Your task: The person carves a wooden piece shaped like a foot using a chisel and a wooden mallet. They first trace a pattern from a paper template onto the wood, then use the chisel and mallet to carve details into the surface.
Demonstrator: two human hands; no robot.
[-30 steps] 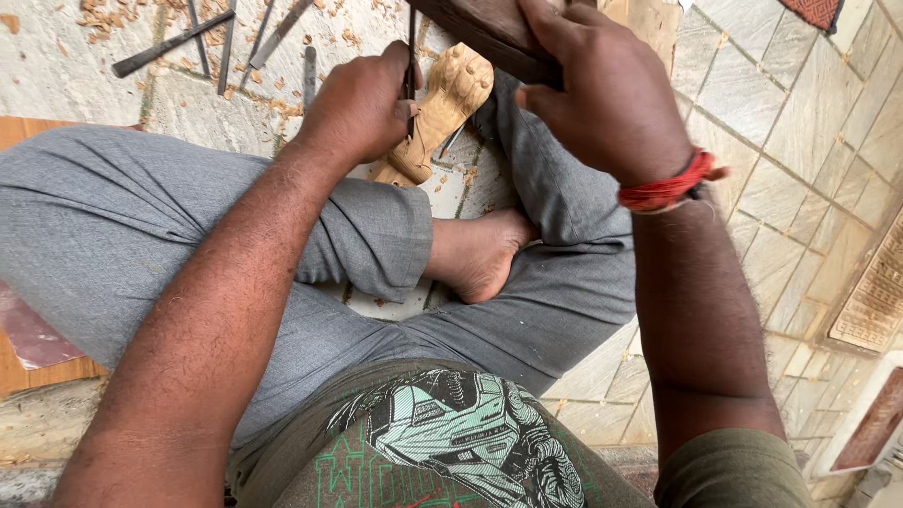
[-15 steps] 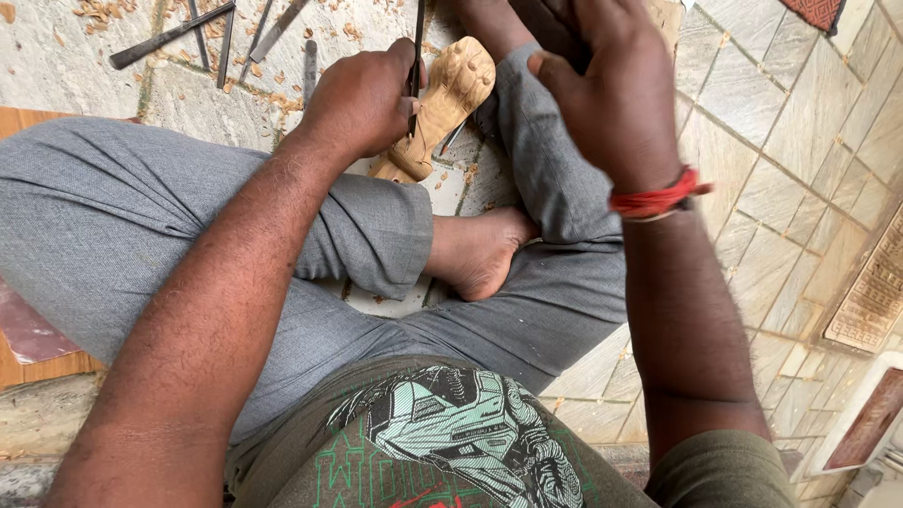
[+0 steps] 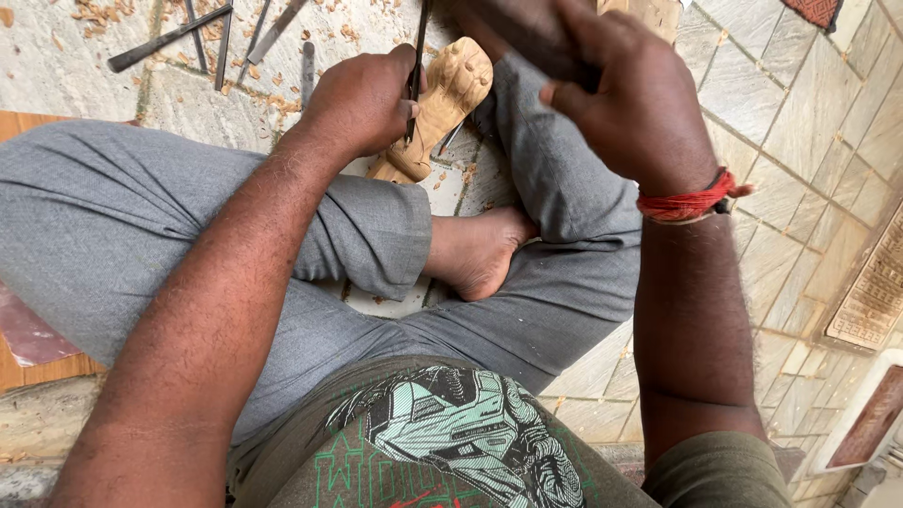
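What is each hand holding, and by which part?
Left hand grips a thin metal chisel mid-shaft, tip on the wooden carving. Right hand grips a dark wooden mallet; which part cannot be told.

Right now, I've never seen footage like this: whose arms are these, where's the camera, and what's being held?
The camera sits on the person's head, looking down at their own crossed legs and hands. The left hand grips a thin metal chisel set against a pale wooden carving on the stone floor. The right hand, with a red thread at the wrist, holds a dark block raised above it; it is blurred. More chisels and wood chips lie beyond.
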